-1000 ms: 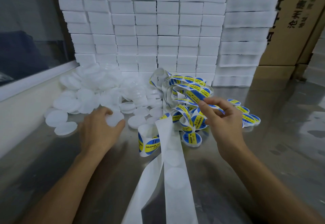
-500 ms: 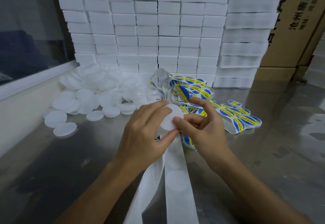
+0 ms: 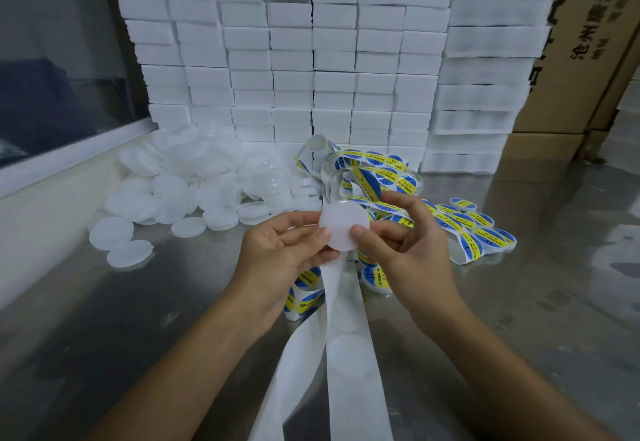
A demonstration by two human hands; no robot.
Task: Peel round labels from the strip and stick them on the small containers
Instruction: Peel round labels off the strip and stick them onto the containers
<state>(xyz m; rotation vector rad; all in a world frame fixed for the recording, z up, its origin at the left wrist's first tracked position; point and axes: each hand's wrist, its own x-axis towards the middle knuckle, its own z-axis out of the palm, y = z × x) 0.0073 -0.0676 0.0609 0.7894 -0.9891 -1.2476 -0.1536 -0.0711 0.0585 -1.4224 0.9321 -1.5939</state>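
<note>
Fingers (image 3: pixel 323 232) of two hands round one container (image 3: pixel 343 225)

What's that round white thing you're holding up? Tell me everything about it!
The small container is a flat, round disc of frosted, milky white plastic. It is held above the metal table, its broad face toward the camera. The left hand and right hand pinch its edges. No label shows on this face.

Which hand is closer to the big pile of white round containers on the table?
The left hand. It is just to the right of the pile of white containers, holding one container above the table. The right hand holds the same container from its far side, farther from the pile.
</note>
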